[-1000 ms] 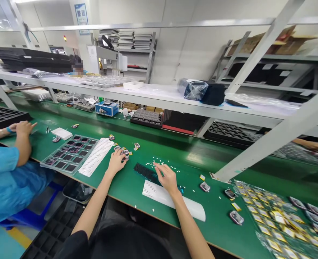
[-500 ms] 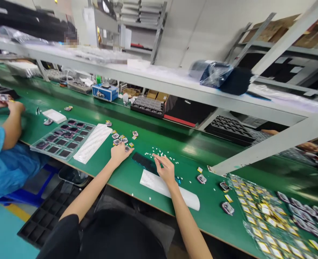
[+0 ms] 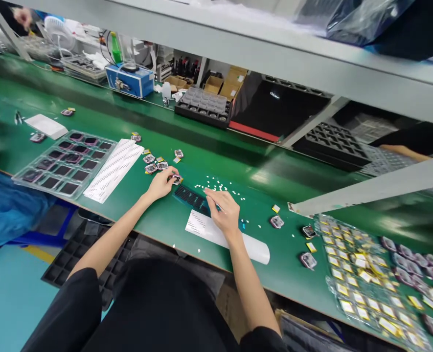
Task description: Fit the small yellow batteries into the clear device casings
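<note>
My left hand pinches a small watch-like electronic module by its edge, close to the table. Just left of it lie several similar modules with yellow-edged parts. My right hand is closed on a thin, pen-like tool, its exact kind unclear. The tool's tip points at scattered small white pieces. Between the hands lies a dark strip with rows of small parts, partly behind the right hand. A white printed sheet curls beneath the right wrist.
At left are a clear tray of dark square parts and printed sheets. On the right, a slanted white post meets the table near a plastic tray of yellow-edged parts. A shelf runs overhead. A co-worker's sleeve shows at left.
The view has tilted downward and closer to the table. My left hand has shifted the module slightly away from the cluster, toward the dark strip. The right hand stays by the white pieces.
</note>
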Demonstrator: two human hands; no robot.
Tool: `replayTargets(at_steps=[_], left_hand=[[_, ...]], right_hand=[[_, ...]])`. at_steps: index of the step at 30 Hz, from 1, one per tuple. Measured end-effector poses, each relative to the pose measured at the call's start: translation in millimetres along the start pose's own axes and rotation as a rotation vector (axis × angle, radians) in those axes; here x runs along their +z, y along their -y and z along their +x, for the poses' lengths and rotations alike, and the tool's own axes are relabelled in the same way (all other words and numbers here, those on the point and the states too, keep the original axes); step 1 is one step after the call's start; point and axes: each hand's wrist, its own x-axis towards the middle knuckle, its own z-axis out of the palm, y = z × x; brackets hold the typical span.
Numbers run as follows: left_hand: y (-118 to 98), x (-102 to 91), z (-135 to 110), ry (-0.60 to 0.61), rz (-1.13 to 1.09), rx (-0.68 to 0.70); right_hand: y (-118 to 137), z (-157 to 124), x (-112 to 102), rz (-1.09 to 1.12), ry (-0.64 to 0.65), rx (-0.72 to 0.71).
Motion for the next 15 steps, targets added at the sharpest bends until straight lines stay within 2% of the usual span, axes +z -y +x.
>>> replayTargets(at_steps=[4, 6, 8, 11, 15], left_hand=[[-20, -0.1, 13, 0.033, -0.248, 0.040], [-38, 4.7, 19, 0.102, -0.493, 0.039], [-57, 13.5, 22, 0.204, -0.680, 0.044], [-80, 28.7, 19, 0.306, -0.786, 0.055], [-87, 38.5, 4, 0.342, -0.854, -0.070]], right_hand=[[11, 8, -10, 0.059, -0.013, 0.051], [14, 15, -17, 0.076, -0.047, 0.112], [13, 23, -23, 0.020, -0.055, 0.114], [6, 32, -28, -0.085, 0.009, 0.063], [-2, 30, -23, -0.115, 0.007, 0.016]])
